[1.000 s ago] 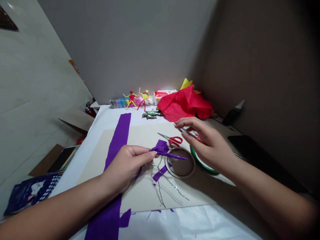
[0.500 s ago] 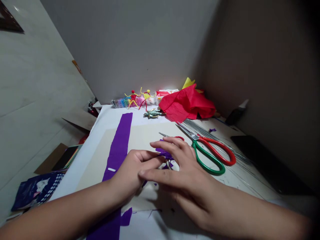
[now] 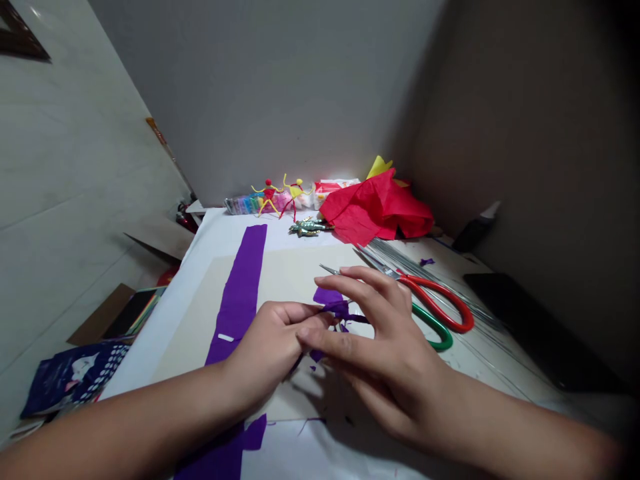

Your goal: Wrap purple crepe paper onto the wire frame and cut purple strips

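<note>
So my left hand [image 3: 273,353] is pinching a scrap of purple crepe paper [image 3: 333,305] between thumb and fingers, right between both hands, and my right hand [image 3: 373,347] is curved over it with the fingers spread (can't really tell if it's gripping or only touching). Just past the right hand lie the big red-and-green-handled scissors [image 3: 425,310] on a spread of thin wires [image 3: 415,257], while a long purple crepe strip [image 3: 237,293] runs down a beige card [image 3: 295,263] left of the left hand. Way ahead of both hands sit crumpled red tissue paper [image 3: 375,207] and two little pipe-cleaner figures [image 3: 280,197].
</note>
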A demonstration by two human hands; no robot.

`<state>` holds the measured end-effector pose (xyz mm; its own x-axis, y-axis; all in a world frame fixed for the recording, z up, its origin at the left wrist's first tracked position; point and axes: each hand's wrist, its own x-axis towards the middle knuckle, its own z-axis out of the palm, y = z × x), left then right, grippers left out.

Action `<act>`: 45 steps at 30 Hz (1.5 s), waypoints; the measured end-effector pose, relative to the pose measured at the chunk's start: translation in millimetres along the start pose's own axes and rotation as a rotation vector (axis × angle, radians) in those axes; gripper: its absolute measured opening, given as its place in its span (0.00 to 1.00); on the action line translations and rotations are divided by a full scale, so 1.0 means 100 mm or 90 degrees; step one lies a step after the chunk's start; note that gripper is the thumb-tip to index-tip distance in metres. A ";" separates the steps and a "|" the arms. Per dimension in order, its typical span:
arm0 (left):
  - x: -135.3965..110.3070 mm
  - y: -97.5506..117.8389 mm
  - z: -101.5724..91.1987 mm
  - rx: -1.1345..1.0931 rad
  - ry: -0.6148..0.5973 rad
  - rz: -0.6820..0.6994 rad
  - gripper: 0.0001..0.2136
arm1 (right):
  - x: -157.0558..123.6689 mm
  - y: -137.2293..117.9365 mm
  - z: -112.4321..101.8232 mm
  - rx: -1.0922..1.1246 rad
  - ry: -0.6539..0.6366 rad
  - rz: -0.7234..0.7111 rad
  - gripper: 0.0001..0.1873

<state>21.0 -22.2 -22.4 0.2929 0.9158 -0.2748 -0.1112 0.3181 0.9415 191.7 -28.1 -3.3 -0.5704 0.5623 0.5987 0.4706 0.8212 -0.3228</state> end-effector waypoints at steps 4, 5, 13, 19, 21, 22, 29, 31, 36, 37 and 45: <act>-0.02 0.05 0.02 0.039 0.001 -0.004 0.10 | 0.01 -0.02 -0.01 0.104 0.019 0.043 0.16; -0.03 0.06 0.03 0.051 -0.004 -0.001 0.10 | 0.02 -0.02 -0.02 0.139 0.020 0.056 0.16; -0.06 0.10 0.11 0.108 -0.010 0.027 0.04 | 0.06 -0.05 0.05 0.227 0.069 0.136 0.11; -0.07 0.12 0.14 0.133 0.008 0.034 0.06 | 0.06 -0.06 0.08 0.204 0.084 0.154 0.15; -0.07 0.12 0.14 0.126 0.001 0.042 0.06 | 0.06 -0.06 0.07 0.202 0.077 0.166 0.14; -0.07 0.12 0.14 0.119 -0.004 0.047 0.07 | 0.06 -0.06 0.07 0.201 0.070 0.174 0.14; -0.05 0.10 0.13 0.103 -0.015 0.069 0.07 | 0.05 -0.04 0.07 0.197 0.031 0.230 0.09; -0.05 0.09 0.13 0.109 -0.010 0.067 0.07 | 0.06 -0.03 0.06 0.212 0.022 0.246 0.10; -0.07 0.11 0.12 0.145 -0.027 0.083 0.06 | 0.06 -0.06 -0.01 0.265 -0.001 0.192 0.12; -0.07 0.11 0.12 0.156 -0.030 0.091 0.06 | 0.06 -0.07 -0.02 0.273 -0.007 0.176 0.12; -0.07 0.11 0.12 0.181 -0.024 0.128 0.06 | 0.06 -0.07 0.05 0.259 0.038 0.190 0.07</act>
<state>29.1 -28.1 -7.5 0.3275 0.9418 -0.0763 0.0973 0.0468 0.9942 181.2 -29.6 -1.5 -0.4058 0.7813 0.4742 0.2998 0.6039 -0.7385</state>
